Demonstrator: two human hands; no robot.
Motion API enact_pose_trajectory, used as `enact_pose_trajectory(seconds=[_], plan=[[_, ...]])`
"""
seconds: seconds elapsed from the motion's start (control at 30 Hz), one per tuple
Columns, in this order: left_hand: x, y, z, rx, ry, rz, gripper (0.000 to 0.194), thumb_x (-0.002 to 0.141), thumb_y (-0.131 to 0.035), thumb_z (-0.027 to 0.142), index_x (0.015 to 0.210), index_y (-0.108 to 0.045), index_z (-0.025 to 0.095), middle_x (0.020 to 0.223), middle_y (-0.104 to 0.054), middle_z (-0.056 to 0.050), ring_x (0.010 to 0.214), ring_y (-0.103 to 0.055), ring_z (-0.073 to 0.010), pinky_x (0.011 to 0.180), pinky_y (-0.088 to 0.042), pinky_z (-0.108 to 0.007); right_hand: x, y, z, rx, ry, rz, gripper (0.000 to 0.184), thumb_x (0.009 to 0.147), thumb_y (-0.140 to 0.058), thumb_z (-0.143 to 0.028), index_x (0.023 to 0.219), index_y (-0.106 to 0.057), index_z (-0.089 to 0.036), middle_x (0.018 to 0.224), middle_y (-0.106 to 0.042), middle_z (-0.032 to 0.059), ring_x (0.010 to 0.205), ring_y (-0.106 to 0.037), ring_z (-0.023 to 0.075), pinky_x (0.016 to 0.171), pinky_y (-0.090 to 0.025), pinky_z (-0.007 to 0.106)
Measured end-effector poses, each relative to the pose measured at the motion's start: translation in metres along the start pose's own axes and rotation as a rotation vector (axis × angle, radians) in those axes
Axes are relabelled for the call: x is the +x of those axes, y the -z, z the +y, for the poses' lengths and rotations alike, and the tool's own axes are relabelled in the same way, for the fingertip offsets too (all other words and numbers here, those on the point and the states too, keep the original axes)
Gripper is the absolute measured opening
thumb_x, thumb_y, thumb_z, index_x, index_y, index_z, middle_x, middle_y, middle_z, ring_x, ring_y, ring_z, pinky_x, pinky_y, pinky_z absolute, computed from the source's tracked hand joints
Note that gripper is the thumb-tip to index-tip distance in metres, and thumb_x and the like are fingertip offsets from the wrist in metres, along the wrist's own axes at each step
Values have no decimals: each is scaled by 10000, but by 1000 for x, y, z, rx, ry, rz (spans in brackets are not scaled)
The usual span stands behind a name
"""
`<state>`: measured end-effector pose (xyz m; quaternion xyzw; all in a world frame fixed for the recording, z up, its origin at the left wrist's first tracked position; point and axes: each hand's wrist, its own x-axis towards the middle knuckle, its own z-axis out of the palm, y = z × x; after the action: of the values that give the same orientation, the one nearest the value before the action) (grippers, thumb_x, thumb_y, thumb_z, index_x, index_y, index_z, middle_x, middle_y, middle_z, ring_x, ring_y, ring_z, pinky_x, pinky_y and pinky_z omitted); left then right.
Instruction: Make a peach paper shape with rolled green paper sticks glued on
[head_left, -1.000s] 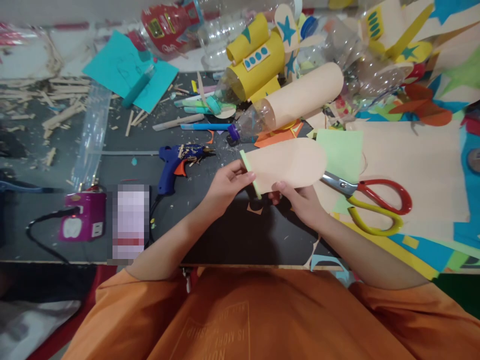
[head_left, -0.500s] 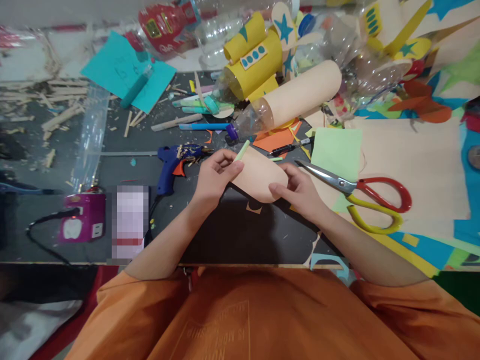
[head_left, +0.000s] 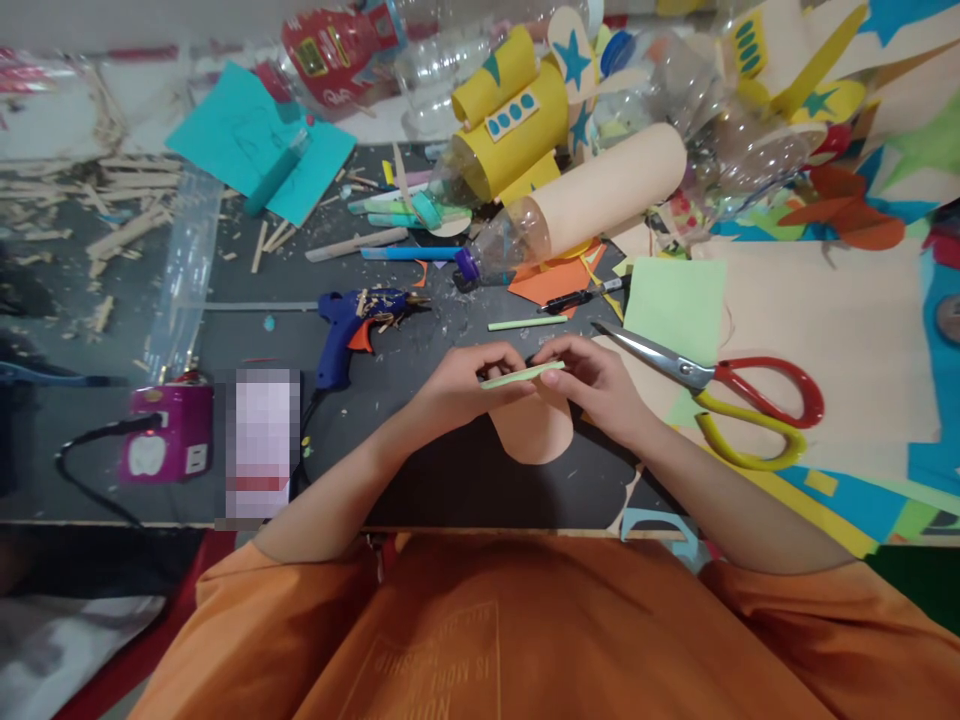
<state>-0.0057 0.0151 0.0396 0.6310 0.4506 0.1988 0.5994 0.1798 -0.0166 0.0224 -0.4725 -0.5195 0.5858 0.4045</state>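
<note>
Both my hands hold a rounded peach paper piece point(head_left: 531, 428) whose curved end points toward me. A thin light green strip point(head_left: 517, 376) runs along its far straight edge. My left hand point(head_left: 469, 385) pinches the left end of that edge, thumb below the strip. At the right end, my right hand point(head_left: 589, 375) presses thumb and fingers on the same edge. Just beyond my fingers a second green strip point(head_left: 527, 323) lies on the dark table. A peach-wrapped bottle point(head_left: 611, 190) with a purple cap lies farther back.
Scissors point(head_left: 690, 372) with red and yellow handles lie on paper at the right. A blue glue gun point(head_left: 352, 325) sits left of my hands, near a phone point(head_left: 261, 440) and a magenta box point(head_left: 166, 435). Yellow-wrapped bottle point(head_left: 525, 130), markers and wood scraps fill the back.
The peach piece has turned so its green-edged side faces away and its rounded end faces me. My right hand has moved from the rounded end to the green edge, beside my left.
</note>
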Motion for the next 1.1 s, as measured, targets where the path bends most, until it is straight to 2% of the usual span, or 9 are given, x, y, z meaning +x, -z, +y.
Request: enact_pose_trajectory(seconds=[0.17, 0.37, 0.53, 0.83, 1.1], plan=[[1, 2, -1, -5, -4, 22, 283, 717, -716, 439, 711, -633, 168, 617, -536, 39, 583, -432, -87, 542, -326, -204, 1, 0, -1, -5, 18, 13, 335, 763, -709, -536, 755, -625, -211, 662, -575, -13, 597, -492, 115, 530, -380, 247], [3, 7, -5, -151, -91, 157, 283, 648, -773, 347, 849, -662, 180, 804, -658, 3, 739, -581, -124, 674, -452, -224, 3, 1, -4, 135, 3, 173, 318, 747, -736, -507, 783, -591, -227, 705, -543, -18, 639, -521, 123, 530, -398, 247], [5, 7, -11, -177, -102, 260, 285, 680, -769, 411, 814, -680, 175, 820, -679, -16, 757, -612, -142, 697, -478, -251, 4, 1, -5, 190, -41, 183, 306, 737, -753, -479, 801, -598, -223, 697, -510, -26, 610, -486, 104, 485, -357, 229], [2, 6, -6, -219, -40, 218, 367, 616, -821, 416, 858, -672, 184, 849, -681, -13, 795, -631, -147, 721, -497, -246, 5, 0, -9, 198, -80, 169, 333, 685, -793, -469, 775, -603, -211, 710, -534, -16, 649, -514, 108, 473, -356, 217], [3, 7, -8, -246, -70, 243, 300, 633, -805, 378, 788, -639, 183, 786, -647, 5, 744, -603, -128, 698, -480, -241, 5, 0, -7, 207, -71, 161, 350, 680, -796, -495, 776, -603, -220, 696, -524, -22, 655, -521, 111, 488, -378, 222]])
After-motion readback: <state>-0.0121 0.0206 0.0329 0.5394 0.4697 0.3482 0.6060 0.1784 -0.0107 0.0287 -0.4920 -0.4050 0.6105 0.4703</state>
